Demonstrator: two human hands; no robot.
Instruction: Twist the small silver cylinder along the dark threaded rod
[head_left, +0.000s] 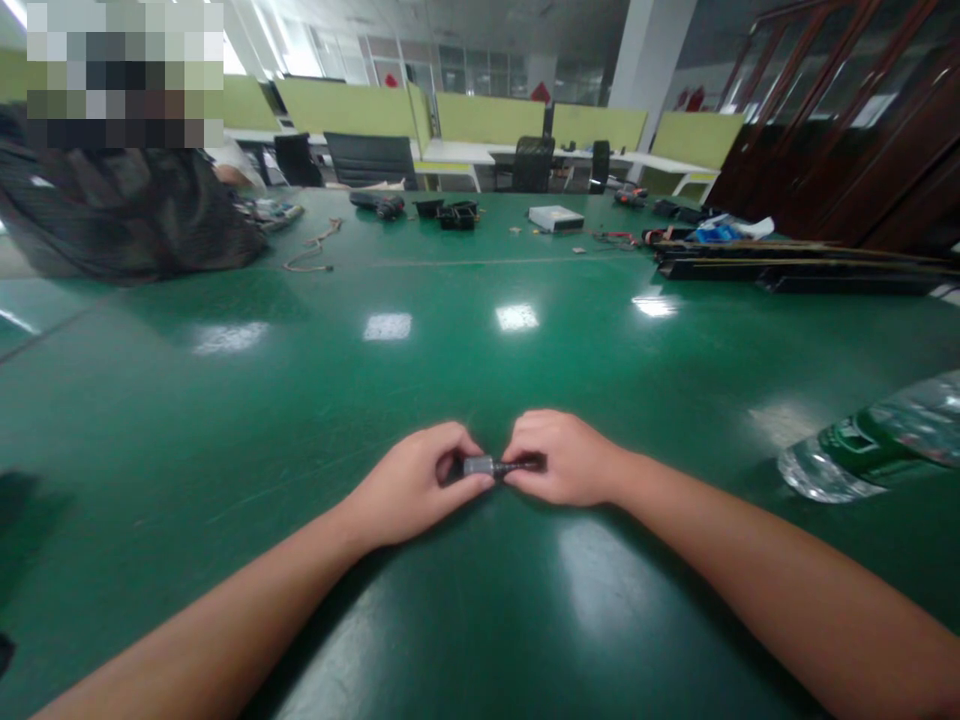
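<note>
Both hands meet over the middle of the green table [480, 365], pinching the two ends of a small slim grey-and-black piece [478, 466]. Its grey, block-like end lies between the thumb and fingers of my left hand [416, 485]. The thin dark end runs into the closed fingers of my right hand [559, 460]. The piece lies roughly level, pointing left to right, and looks like a plug with a short dark stem, though its exact kind is too small to tell. Fingers partly cover both of its ends.
A clear bottle with a green label [870, 440] lies at the right. Far back are a dark bag [135, 210], a thin cord [307, 255], black parts [454, 214], a white box [556, 218] and long black strips [795, 265]. Someone's head area is blurred at upper left.
</note>
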